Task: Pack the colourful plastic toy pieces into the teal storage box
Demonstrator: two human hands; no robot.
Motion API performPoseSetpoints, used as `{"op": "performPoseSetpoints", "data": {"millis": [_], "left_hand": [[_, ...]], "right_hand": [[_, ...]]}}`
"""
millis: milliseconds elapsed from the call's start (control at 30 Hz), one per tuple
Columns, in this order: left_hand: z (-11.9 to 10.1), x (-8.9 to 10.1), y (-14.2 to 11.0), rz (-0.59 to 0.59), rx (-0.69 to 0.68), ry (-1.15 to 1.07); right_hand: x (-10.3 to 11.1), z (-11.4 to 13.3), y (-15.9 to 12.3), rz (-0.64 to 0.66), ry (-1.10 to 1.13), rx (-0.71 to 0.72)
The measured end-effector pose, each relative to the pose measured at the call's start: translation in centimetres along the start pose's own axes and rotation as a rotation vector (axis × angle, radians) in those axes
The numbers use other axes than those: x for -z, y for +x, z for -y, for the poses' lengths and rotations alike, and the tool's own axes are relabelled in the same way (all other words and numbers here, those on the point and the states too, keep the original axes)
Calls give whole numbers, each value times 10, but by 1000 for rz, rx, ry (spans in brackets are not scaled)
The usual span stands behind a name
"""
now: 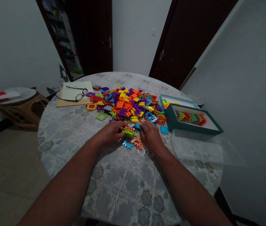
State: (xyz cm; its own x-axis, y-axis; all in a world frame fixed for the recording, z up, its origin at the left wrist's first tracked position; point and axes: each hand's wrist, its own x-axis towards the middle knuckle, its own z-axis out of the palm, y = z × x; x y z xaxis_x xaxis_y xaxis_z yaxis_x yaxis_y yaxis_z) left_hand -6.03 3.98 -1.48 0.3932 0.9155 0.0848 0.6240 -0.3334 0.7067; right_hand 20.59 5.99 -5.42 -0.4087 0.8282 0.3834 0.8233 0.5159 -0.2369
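At the near edge of a heap of plastic building pieces (pixel 130 102), my two hands work close together. Fingers and thumb of my left hand (pixel 111 133) are closed on a green and orange cluster of notched building pieces (pixel 129 131). My right hand (pixel 151 135) pinches a small blue building piece (pixel 138 126) beside that cluster. Just below lie a light blue notched piece (pixel 128 144) and a salmon-coloured one (pixel 137 143). White lattice window pieces (pixel 141 152) rest partly beside my right wrist. My fingers hide some of what they grip.
A teal box (pixel 194 127) holding colourful pieces stands right of the heap, its lid (pixel 181 102) behind it. A clear plastic cover (pixel 189 147) lies in front. Black glasses (pixel 79 96) rest on papers (pixel 88 85) at left. A stool (pixel 27 108) stands beside the round table.
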Motion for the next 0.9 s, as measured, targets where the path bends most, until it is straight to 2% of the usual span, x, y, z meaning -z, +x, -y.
{"op": "performPoseSetpoints", "data": {"millis": [67, 200, 333, 600, 733, 900], "left_hand": [[1, 0, 0, -4, 13, -11], [3, -1, 2, 4, -24, -32], [1, -2, 1, -2, -60, -43], [3, -4, 3, -43, -151, 2], [7, -5, 4, -32, -152, 41], [7, -4, 4, -19, -134, 84]], "right_hand": [[-1, -4, 2, -41, 19, -12], [4, -11, 5, -206, 136, -58], [14, -3, 0, -312, 263, -49], [15, 23, -7, -240, 400, 55], [15, 26, -4, -204, 364, 75], [15, 34, 0, -98, 284, 91]]}}
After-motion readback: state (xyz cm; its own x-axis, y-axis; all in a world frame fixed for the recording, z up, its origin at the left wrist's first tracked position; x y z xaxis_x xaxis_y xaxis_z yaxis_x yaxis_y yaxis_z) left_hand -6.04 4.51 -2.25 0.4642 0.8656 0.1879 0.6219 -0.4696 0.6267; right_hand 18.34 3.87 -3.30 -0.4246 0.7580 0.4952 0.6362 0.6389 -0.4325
